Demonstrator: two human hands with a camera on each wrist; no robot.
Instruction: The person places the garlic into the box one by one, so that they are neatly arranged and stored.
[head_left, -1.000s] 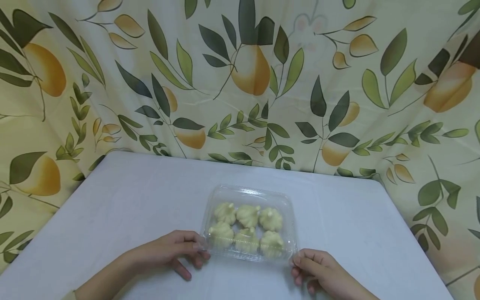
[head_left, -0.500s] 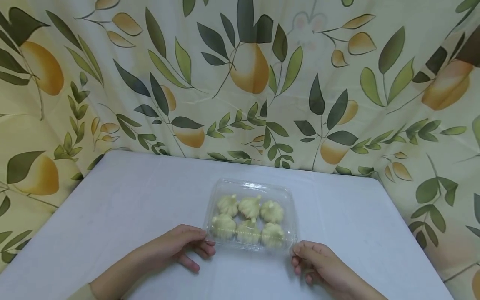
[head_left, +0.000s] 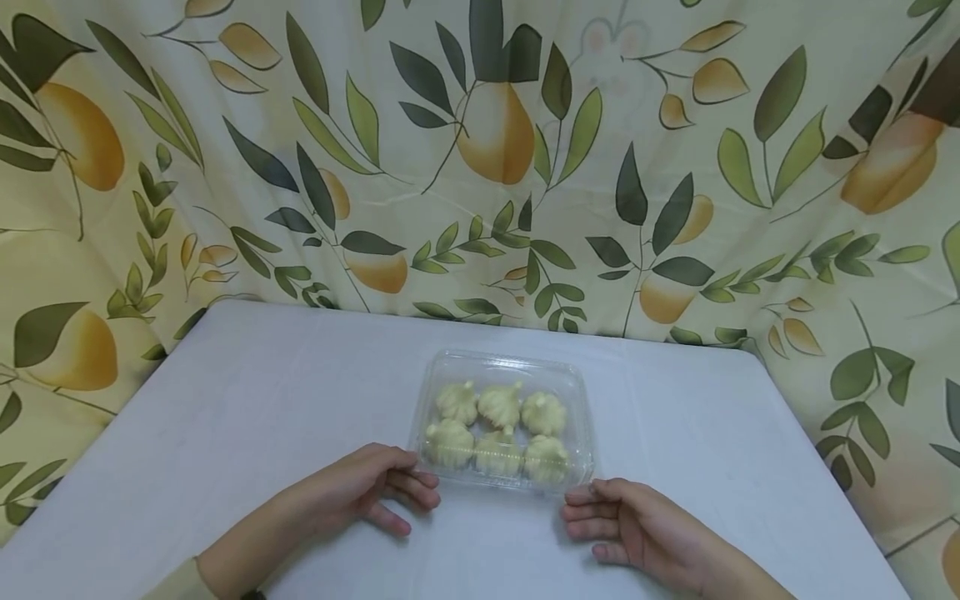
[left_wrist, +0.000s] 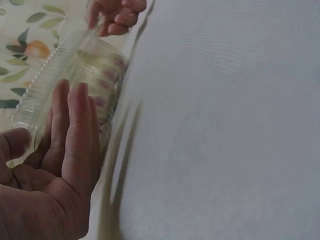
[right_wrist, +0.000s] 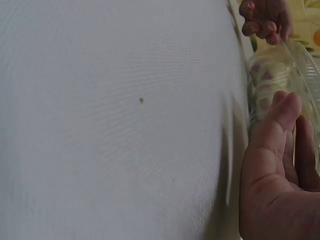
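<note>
A clear plastic clamshell box point(head_left: 510, 364) with its lid down sits on the white cloth, several pale garlic bulbs point(head_left: 499, 406) lying in two rows inside. My left hand point(head_left: 367, 487) is at the near left corner, thumb at the edge and the other fingers loosely extended. At the near right corner is my right hand point(head_left: 637, 525), fingers spread forward and thumb by the rim. In the left wrist view, straight fingers point(left_wrist: 77, 130) stand beside the ridged box wall point(left_wrist: 45, 85). The right wrist view has the right fingers point(right_wrist: 287, 115) close to the box, partly covering it.
White cloth point(head_left: 262, 392) covers the table, whose far edge meets a hanging curtain point(head_left: 450, 167) printed with fruit and leaves. A small dark speck point(right_wrist: 141, 100) shows on the cloth in the right wrist view.
The box has moved away from me, toward the table's far edge, with both hands following at its near corners. My right hand has loosened its pinch and its fingers have straightened.
</note>
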